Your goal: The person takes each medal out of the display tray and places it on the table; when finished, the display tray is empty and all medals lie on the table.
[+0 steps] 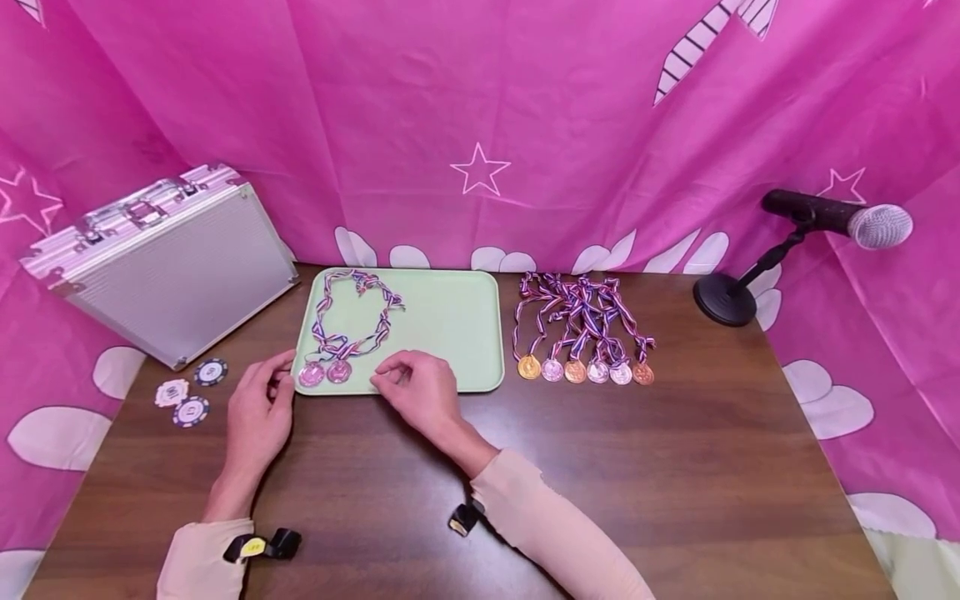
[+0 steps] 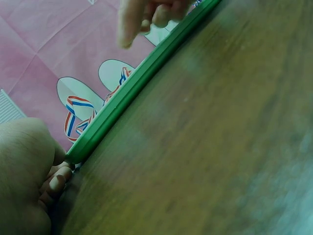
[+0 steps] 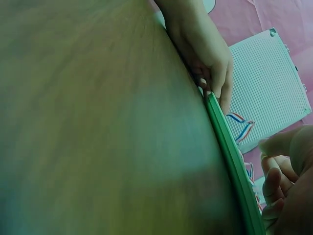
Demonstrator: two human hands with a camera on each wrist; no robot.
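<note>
My left hand [image 1: 258, 410] is at the front left corner of the light green tray [image 1: 450, 325], its thumb and fingers gripping the rim [image 3: 222, 127]. Two silvery medals [image 1: 339, 371] lie side by side in the tray's left part, their red, white and blue ribbons [image 1: 322, 312] looped behind them. Over the front edge hovers my right hand [image 1: 422, 392], fingers loosely bent, with nothing visible between thumb and forefinger. From the left wrist view, the right hand's fingers [image 2: 154, 14] are above the tray. The left hand's fingertips are partly hidden.
Right of the tray, several gold, silver and bronze medals [image 1: 575, 371] form a row, ribbons tangled behind. A silver case [image 1: 180, 275] stands at back left, with three poker chips [image 1: 191, 411] before it. A microphone on a stand [image 1: 750, 267] is at back right. Pink cloth hangs behind.
</note>
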